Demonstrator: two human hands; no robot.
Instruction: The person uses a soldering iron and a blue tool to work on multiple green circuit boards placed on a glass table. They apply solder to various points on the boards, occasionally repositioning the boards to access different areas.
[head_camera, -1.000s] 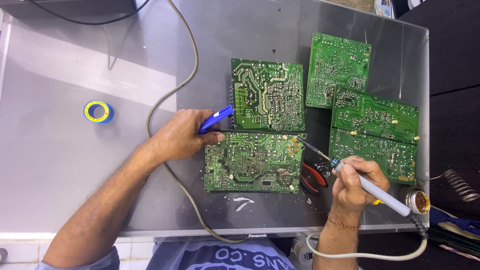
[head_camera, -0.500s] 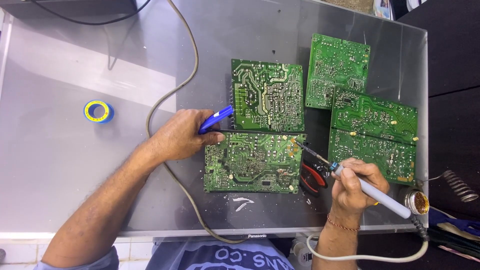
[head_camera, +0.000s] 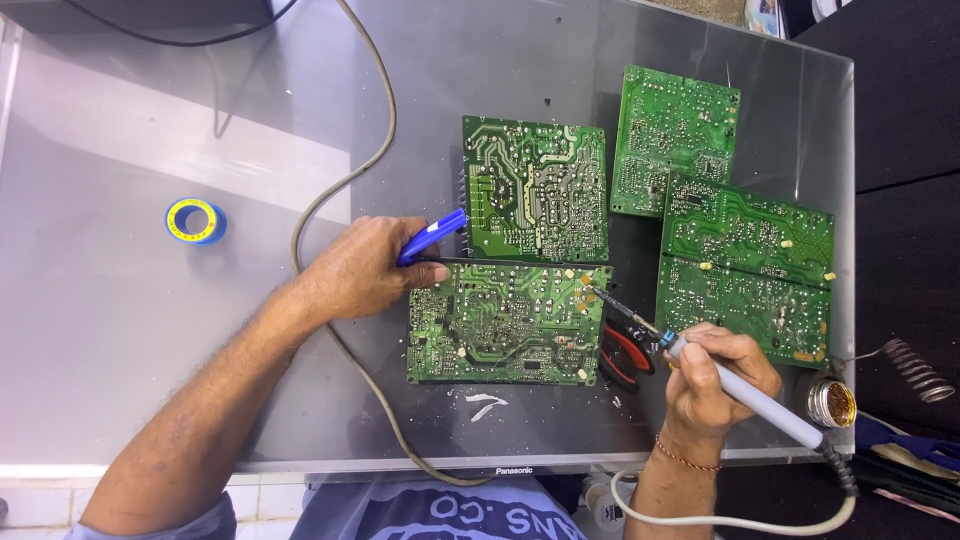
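Tape roll (head_camera: 195, 221), blue and yellow, lay at far left on the grey panel (head_camera: 150, 330). Left hand (head_camera: 362, 270), forearm extended diagonally, was closed around a blue-handled tool (head_camera: 432, 236) whose thin shaft lay along the near circuit board's (head_camera: 505, 322) upper edge. Right hand (head_camera: 718, 372) was wrapped pen-style around a soldering iron (head_camera: 740, 390), tip at that board's upper right corner. Red-handled pliers (head_camera: 626, 352) lay just beside it.
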